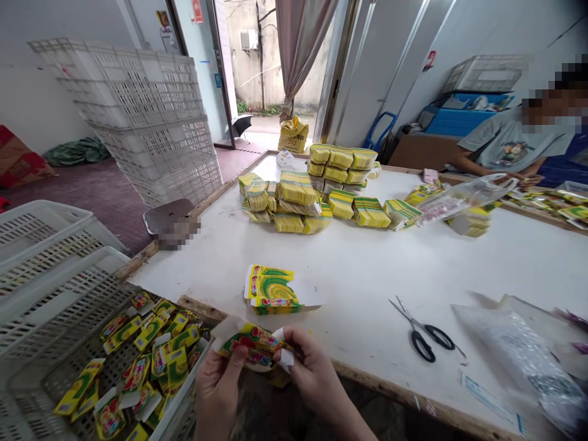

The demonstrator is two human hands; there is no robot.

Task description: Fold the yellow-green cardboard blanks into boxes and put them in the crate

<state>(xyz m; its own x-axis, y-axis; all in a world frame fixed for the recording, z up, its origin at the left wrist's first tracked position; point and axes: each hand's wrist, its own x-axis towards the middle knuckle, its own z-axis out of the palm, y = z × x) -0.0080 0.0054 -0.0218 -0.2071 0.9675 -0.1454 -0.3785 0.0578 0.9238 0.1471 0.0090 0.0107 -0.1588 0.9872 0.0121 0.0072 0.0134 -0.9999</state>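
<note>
Between both hands, just off the table's near edge, is a small yellow and red printed carton with white flaps showing at its left end. My left hand grips its left part, thumb across the printed face. At the right end my right hand pinches the carton; white tape or covers wrap two of its fingertips. Right behind the hands, a short stack of flat yellow and green cartons lies on the white table. Whatever the carton contains is hidden.
Left of my hands, a white plastic crate contains several folded cartons. Black-handled scissors lie open on the right, near clear plastic bags. Bundled cartons pile up at the back. A person sits far right. Tall crates stand left.
</note>
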